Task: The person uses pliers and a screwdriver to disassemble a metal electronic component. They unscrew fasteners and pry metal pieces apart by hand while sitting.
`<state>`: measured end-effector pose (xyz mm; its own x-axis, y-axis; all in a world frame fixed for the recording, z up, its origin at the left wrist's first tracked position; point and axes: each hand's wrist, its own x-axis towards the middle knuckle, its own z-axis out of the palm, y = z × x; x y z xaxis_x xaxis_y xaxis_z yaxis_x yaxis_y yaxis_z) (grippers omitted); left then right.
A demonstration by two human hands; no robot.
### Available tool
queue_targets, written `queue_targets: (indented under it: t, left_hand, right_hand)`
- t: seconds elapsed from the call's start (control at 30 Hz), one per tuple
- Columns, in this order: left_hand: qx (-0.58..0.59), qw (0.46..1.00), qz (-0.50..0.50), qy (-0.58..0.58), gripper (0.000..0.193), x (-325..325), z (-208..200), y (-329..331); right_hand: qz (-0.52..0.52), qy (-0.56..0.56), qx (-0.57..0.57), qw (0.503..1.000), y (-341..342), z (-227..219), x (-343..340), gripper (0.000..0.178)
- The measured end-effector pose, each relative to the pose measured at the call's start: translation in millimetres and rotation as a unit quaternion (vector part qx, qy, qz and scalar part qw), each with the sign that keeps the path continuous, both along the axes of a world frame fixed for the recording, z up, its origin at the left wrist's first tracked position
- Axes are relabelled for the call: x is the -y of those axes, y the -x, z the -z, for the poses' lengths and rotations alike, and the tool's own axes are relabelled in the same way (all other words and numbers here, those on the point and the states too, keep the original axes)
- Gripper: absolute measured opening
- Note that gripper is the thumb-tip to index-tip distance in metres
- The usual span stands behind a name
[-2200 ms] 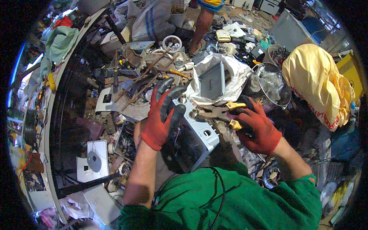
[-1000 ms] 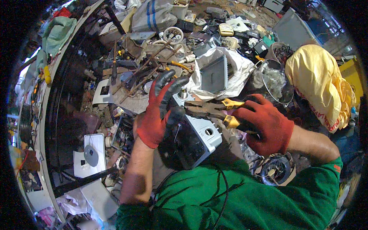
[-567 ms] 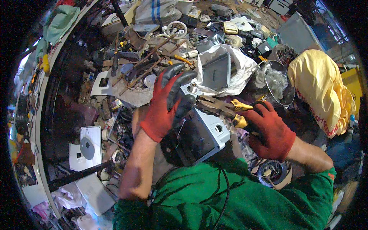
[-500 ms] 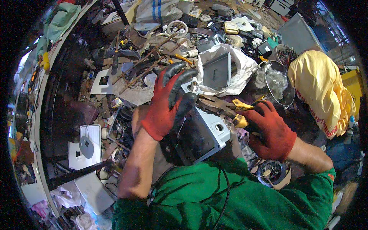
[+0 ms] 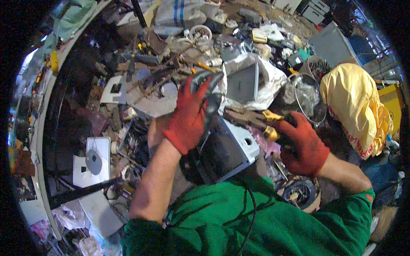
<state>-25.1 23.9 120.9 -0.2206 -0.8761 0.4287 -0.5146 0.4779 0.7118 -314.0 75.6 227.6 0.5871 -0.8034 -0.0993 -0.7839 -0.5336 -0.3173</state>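
Observation:
In front of me a pale grey plastic casing (image 5: 241, 138) with a dark inner panel lies tilted, a round hole near its right corner. My left hand (image 5: 194, 113), in a red glove with black fingers, is closed around the casing's far corner, which it hides. My right hand (image 5: 302, 145), gloved the same way, grips rusty pliers (image 5: 243, 116) by their yellow handles, which stand apart. The brown jaws reach across the casing's far right edge; whether they touch it is not plain.
A white sack (image 5: 275, 83) with a grey tray (image 5: 243, 83) in it stands beyond the casing. To its right are a wire-rimmed bucket (image 5: 322, 104) and a yellow sack (image 5: 350, 102). Plastic scrap and several tools cover the ground. A coil (image 5: 301, 192) lies under my right forearm.
My left hand has shifted slightly right, its fingers drawn together over the casing's far corner. The pliers have moved slightly right, their jaws still over the casing's edge.

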Motion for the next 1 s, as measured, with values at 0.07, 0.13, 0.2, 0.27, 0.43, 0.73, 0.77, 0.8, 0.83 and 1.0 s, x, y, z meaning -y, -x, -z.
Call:
queue_targets:
  t: [0.07, 0.13, 0.2, 0.27, 0.43, 0.73, 0.77, 0.8, 0.83, 1.0]
  left_hand:
    - [0.024, 0.999, -0.030, 0.000, 0.059, 1, 14, -2]
    - [-0.007, 0.996, -0.070, -0.054, 0.069, 9, 11, 0]
    - [-0.064, 0.984, -0.160, -0.042, 0.065, 18, 22, -15]
    - [-0.066, 0.979, -0.149, -0.123, 0.055, 27, -2, -9]
    - [-0.064, 0.979, -0.154, -0.114, 0.042, 49, 1, 0]
    - [-0.039, 0.977, -0.170, -0.121, 0.045, 57, 8, 15]
    - [-0.040, 0.976, -0.167, -0.138, 0.045, 58, 4, 16]
    - [-0.061, 0.978, -0.147, -0.132, 0.047, 59, 0, 16]
    - [-0.075, 0.982, -0.139, -0.108, 0.048, 64, -1, 13]
    - [-0.065, 0.983, -0.091, -0.147, 0.047, 73, 6, -3]
  right_hand:
    - [-0.002, 0.026, 0.031, 0.999, 1, 9, 5, 0.068]
    - [-0.003, 0.096, 0.093, 0.991, -1, 6, 7, 0.074]
    - [-0.004, 0.105, 0.133, 0.986, -13, -2, 8, 0.082]
    - [0.002, 0.039, 0.081, 0.996, -9, 6, 8, 0.087]
    - [-0.008, 0.051, 0.052, 0.997, -7, 17, 10, 0.074]
    - [0.031, -0.014, 0.023, 0.999, 6, 26, 16, 0.074]
    - [0.031, -0.014, 0.026, 0.999, 8, 26, 15, 0.076]
    - [0.031, -0.014, 0.029, 0.999, 10, 26, 15, 0.078]
    - [0.031, -0.014, 0.031, 0.999, 10, 24, 15, 0.080]
    - [0.010, -0.020, 0.003, 1.000, -6, -8, 5, 0.086]
